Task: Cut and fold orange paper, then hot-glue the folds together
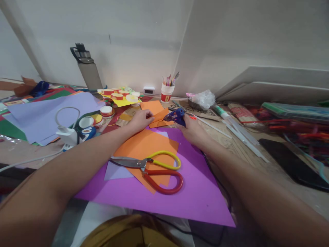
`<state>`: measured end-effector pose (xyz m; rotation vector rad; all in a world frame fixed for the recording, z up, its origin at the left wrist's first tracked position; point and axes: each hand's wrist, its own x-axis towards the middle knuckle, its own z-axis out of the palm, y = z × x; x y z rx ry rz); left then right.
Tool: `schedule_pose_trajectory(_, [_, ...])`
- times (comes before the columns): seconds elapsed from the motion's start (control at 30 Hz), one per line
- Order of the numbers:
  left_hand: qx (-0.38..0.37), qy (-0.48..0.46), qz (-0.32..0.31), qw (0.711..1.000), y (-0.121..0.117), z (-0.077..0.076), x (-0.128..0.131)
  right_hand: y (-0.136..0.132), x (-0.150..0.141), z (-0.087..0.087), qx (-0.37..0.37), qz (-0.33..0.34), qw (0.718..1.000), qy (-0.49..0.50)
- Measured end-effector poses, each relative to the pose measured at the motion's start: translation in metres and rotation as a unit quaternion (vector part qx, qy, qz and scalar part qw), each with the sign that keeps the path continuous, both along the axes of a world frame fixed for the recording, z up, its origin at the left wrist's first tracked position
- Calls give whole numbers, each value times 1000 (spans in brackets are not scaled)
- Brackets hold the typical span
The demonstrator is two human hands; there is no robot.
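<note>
Glue gun (178,115) is lying in the grip of the right hand (193,129), over the far part of the desk (15,156), beside the orange pieces (161,117). Its nozzle is pointing left, towards the left hand (140,120), and its long axis is running roughly sideways, the nozzle end dipping slightly. The right fingers are wrapping the handle. The left fingers are curling in at the edge of the orange pieces; whether they are pinching anything, I cannot tell.

Some cutting is looking done, since the orange pieces are showing straight edges and overlapping. Whether glue is already joining them, I cannot tell, and so how much is left is staying unclear.

Nearer the body, scissors (140,163) are resting idle on orange paper (144,144), blades pointing left, with a purple sheet (195,178) spreading beneath. Farther left, paper rings (117,96) are sitting on a yellow sheet (119,102).
</note>
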<state>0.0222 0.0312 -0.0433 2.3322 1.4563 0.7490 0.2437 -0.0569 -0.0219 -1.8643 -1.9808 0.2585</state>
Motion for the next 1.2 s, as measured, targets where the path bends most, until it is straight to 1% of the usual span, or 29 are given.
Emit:
schedule_pose_trajectory(0.1, [-5, -2, -1, 1000, 0, 0, 0, -1, 5, 3, -2, 1, 1000, 8])
schedule_pose_trajectory(0.23, [-4, -4, 1, 1000, -1, 1, 0, 1, 10, 8, -22, -48, 999, -12])
schedule_pose_trajectory(0.3, [-3, -6, 1, 1000, -3, 2, 1, 3, 9, 9, -26, -57, 998, -17])
schedule_pose_trajectory(0.47, [-7, -10, 0, 1000, -5, 4, 1, 8, 7, 6, -4, -54, 998, -21])
schedule_pose_trajectory(0.73, [-14, -5, -6, 1000, -5, 5, 0, 4, 17, 13, -13, -43, 999, -20])
schedule_pose_trajectory(0.93, [-14, -3, 0, 1000, -7, 7, 1, 8, 13, 11, -3, -48, 999, -17])
schedule_pose_trajectory(1.03, [-14, 1, -3, 1000, -7, 6, 1, 1, 14, 20, -15, -48, 998, -28])
schedule_pose_trajectory(1.13, [-9, -1, -8, 1000, -5, 4, 0, -7, 15, 30, -39, -71, 995, -56])
schedule_pose_trajectory(1.2, [-6, -6, -9, 1000, -4, 3, -1, -9, 16, 32, -45, -78, 994, -61])
